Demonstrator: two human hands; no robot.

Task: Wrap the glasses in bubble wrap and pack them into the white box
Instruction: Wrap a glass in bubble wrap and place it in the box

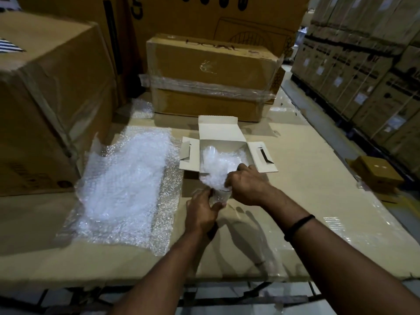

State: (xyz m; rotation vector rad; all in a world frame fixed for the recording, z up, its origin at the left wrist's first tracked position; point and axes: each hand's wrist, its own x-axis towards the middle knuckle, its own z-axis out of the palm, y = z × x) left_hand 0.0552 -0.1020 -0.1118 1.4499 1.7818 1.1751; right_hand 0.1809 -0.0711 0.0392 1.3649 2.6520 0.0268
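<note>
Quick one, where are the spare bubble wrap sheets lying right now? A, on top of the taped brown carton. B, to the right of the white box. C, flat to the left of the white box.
C: the spare bubble wrap sheets lie flat on the cardboard left of the open white box; the left hand and right hand hold a part-wrapped glass before it.
</note>
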